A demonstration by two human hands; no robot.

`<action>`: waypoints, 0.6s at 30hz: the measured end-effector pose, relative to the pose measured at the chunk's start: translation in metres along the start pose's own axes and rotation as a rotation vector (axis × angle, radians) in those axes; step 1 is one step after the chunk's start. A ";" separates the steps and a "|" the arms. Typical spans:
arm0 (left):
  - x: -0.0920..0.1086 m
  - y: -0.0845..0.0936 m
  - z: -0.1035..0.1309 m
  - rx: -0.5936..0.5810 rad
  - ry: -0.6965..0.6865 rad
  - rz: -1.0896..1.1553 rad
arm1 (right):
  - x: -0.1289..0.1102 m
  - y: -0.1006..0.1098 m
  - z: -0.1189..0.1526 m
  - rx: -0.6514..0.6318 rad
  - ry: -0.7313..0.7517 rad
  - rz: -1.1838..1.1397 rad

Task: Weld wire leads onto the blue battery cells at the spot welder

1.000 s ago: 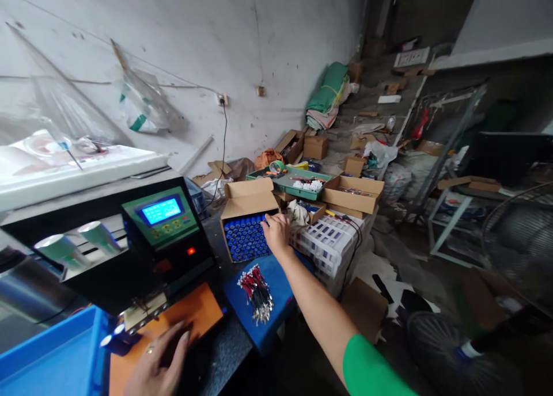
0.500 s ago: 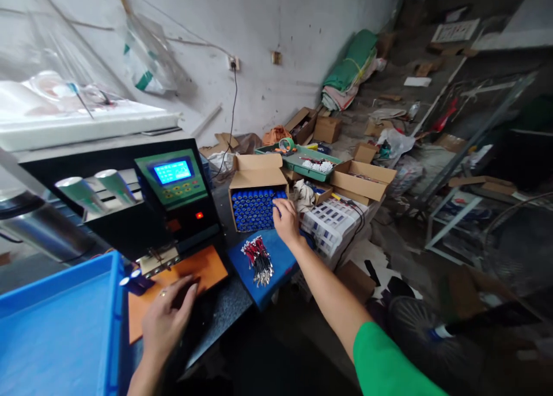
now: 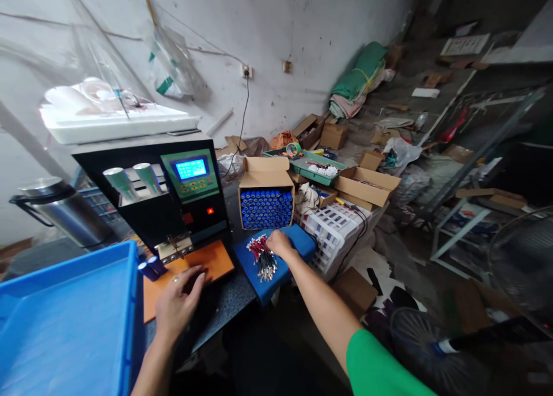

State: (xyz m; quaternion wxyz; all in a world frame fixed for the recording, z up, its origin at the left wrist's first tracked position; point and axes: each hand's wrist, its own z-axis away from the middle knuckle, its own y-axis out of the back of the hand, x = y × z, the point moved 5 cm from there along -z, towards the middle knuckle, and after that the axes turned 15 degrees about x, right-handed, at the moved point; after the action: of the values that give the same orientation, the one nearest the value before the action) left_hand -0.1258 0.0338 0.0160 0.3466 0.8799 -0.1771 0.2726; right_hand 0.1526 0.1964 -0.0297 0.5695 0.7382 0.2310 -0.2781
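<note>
My left hand [image 3: 180, 301] is over the front of the orange board [image 3: 221, 256], thumb and fingers apart, with nothing seen in it. My right hand [image 3: 280, 244] touches or hovers at the right side of a bundle of red and black wires [image 3: 263, 261] on the blue pad [image 3: 302, 242]; its fingers are bent, and whatever they hold is too small to see. Behind the pad, a cardboard box [image 3: 264, 179] holds rows of blue cylindrical cells [image 3: 266, 208]. Two blue cells [image 3: 152, 267] stand at the board's left, below the black machine [image 3: 194, 212] with its lit screen.
A blue tray [image 3: 69, 315] fills the lower left, with a steel flask [image 3: 71, 212] behind it. Right of the pad are a white crate [image 3: 334, 226], a green tray [image 3: 313, 164] and an open carton [image 3: 367, 184]. A fan [image 3: 427, 344] stands low at the right.
My right hand has moved from the box of cells down to the wire bundle. My left hand stays over the board. The view has shifted slightly, showing more of the flask.
</note>
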 end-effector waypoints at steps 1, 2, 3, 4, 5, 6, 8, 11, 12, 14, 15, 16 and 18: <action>0.000 0.000 0.000 0.003 0.001 -0.001 | 0.003 0.000 0.000 0.018 -0.033 -0.095; 0.000 0.001 0.000 0.005 0.001 0.000 | 0.007 -0.001 0.001 0.034 -0.069 -0.205; 0.001 0.001 0.000 0.009 -0.001 0.002 | 0.011 -0.001 0.001 0.045 -0.102 -0.313; 0.001 0.001 0.000 0.010 -0.005 0.004 | 0.014 -0.001 0.001 0.051 -0.126 -0.403; 0.001 0.002 0.000 0.013 -0.008 0.006 | 0.017 -0.001 0.002 0.054 -0.142 -0.471; 0.001 0.002 0.000 0.014 -0.008 0.006 | 0.019 0.000 0.002 0.054 -0.152 -0.519; 0.001 0.002 0.000 0.011 -0.004 0.003 | 0.021 0.003 0.005 0.049 -0.174 -0.608; 0.000 0.002 0.000 0.014 0.000 0.005 | 0.020 0.012 0.008 0.035 -0.214 -0.757; -0.001 0.002 0.000 0.014 -0.002 0.011 | 0.017 0.017 0.008 0.035 -0.222 -0.806; -0.002 0.002 -0.001 0.018 0.005 0.030 | 0.010 0.029 0.009 0.035 -0.241 -0.947; -0.003 0.003 -0.002 0.019 0.017 0.046 | 0.004 0.035 0.010 0.033 -0.254 -1.036; -0.002 0.004 -0.002 0.018 0.035 0.073 | -0.003 0.040 0.011 0.025 -0.266 -1.126; 0.002 0.006 0.000 0.032 0.091 0.147 | -0.019 0.050 0.017 -0.003 -0.279 -1.271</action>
State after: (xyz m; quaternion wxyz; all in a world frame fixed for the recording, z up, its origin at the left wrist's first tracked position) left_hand -0.1271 0.0292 0.0201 0.3191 0.8566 -0.2211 0.3398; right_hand 0.1688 0.1674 0.0153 0.3196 0.4136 0.5472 -0.6537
